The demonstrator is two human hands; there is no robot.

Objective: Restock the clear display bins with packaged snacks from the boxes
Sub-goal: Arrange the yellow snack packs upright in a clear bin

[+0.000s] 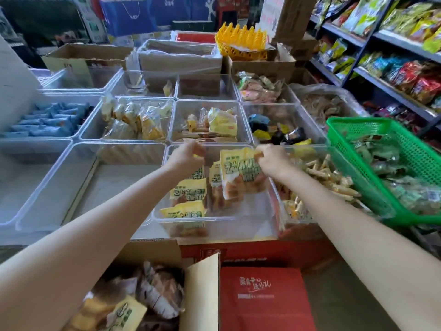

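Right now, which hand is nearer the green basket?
Right. The right hand grips a yellow snack packet beside the green basket; the left hand is farther left over the same clear bin.

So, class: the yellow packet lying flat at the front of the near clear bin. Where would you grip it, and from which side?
Pinch the yellow packet by its upper sealed edge, coming from above through the near clear bin's open top. It lies flat against the front wall, so side access looks blocked.
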